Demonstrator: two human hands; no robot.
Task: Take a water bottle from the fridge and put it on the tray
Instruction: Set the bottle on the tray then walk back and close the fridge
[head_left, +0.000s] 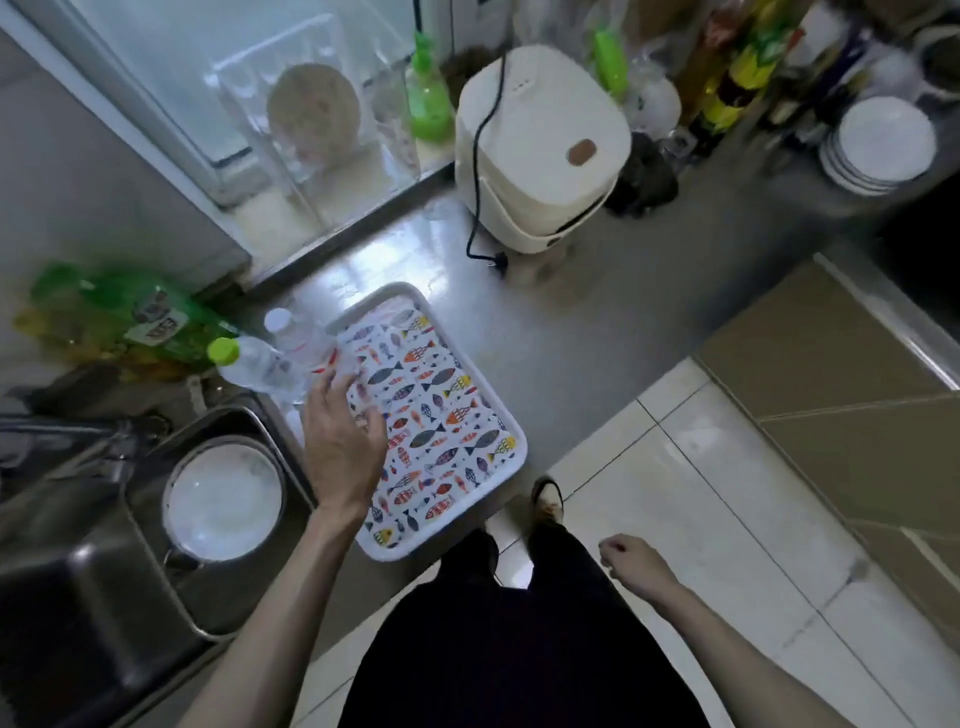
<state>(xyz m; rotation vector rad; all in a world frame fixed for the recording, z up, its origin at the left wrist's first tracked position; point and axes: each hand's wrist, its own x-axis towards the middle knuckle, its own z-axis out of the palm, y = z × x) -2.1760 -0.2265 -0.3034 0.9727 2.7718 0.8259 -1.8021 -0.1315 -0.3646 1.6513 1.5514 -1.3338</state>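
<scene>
Loosely spread fingers (363, 415) of the left hand (345, 447) hover beside two upright clear water bottles (291, 358) at the fish-print tray's (511, 441) far-left corner, caps up; the right hand (631, 564) hangs loosely curled, well apart.

No text is reading clearly anywhere; the label on the green bottle (156, 325) is showing dark characters too blurred to make out, and the red marks on the water bottle (298, 345) are staying illegible
</scene>
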